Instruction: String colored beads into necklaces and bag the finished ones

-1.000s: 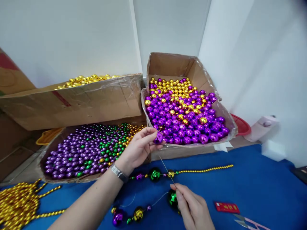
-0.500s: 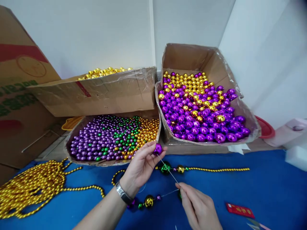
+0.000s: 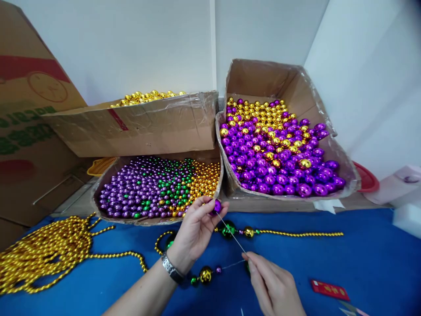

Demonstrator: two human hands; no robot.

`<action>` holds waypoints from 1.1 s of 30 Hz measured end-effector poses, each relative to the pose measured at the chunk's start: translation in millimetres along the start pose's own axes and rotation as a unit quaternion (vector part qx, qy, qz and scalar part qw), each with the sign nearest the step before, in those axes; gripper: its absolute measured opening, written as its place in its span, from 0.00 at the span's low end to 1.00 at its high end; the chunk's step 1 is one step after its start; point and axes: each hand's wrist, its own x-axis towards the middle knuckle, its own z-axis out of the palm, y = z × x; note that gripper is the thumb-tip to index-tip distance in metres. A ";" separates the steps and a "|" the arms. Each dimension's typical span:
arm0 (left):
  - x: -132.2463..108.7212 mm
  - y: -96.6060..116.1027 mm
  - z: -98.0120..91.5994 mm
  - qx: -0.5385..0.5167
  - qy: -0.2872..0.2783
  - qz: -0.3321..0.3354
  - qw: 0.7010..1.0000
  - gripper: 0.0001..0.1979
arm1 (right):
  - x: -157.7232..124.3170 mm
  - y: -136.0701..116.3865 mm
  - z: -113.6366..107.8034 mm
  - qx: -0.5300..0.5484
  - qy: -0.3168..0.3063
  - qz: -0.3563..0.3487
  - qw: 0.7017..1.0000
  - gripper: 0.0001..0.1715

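My left hand point(image 3: 199, 228), with a watch at the wrist, pinches a shiny purple bead point(image 3: 216, 206) in front of the boxes. My right hand point(image 3: 271, 281) is closed on the lower end of a long thin needle point(image 3: 232, 235), whose upper end meets the bead; whether the tip is inside the hole I cannot tell. A pale thread runs from the right hand to a strung row with a small purple bead point(image 3: 219, 270), a big gold bead point(image 3: 206, 275) and a small green bead point(image 3: 194, 280). A dark green bead is partly hidden behind the right fingers.
One box point(image 3: 226, 175) holds large purple and gold beads; another point(image 3: 95, 199) holds small purple, green and gold ones. Gold bead strands point(image 3: 52, 252) lie on the blue cloth at left. A beaded strand point(image 3: 299, 234) stretches behind my hands. A red packet point(image 3: 329, 289) and scissors point(image 3: 351, 308) lie at right.
The view has shifted slightly, so everything sits a little further right. Both hands keep almost the same pose, with the bead still at the needle's upper end.
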 end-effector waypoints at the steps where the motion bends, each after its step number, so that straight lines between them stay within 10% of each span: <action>1: -0.7 -0.5 -0.7 0.011 -0.005 0.008 1.000 0.09 | -0.2 -0.1 0.0 0.000 -0.003 0.001 1.000 0.14; 8: -10.2 -12.8 -8.3 0.209 -0.035 0.158 0.964 0.19 | 1.9 -1.9 2.9 0.010 -0.016 0.014 1.000 0.14; 17: -23.4 -28.9 -19.8 0.226 -0.078 0.110 0.965 0.30 | 1.3 -1.4 6.8 0.027 -0.025 0.016 0.999 0.13; 21: -25.4 -3.6 -31.4 0.336 -0.124 0.122 0.925 0.25 | -0.5 3.9 7.0 0.015 -0.023 0.009 1.000 0.13; 24: -12.4 39.8 -49.6 0.543 -0.066 0.189 0.816 0.13 | -2.5 7.5 5.7 -0.003 -0.016 -0.004 1.000 0.12; 27: 10.7 84.2 -74.4 0.808 -0.037 0.198 0.554 0.12 | -4.8 8.1 6.0 -0.005 -0.018 -0.016 1.000 0.13; 33: 45.6 114.1 -109.3 0.900 -0.084 0.125 0.408 0.06 | -8.6 7.4 12.5 -0.001 -0.020 -0.020 1.000 0.12</action>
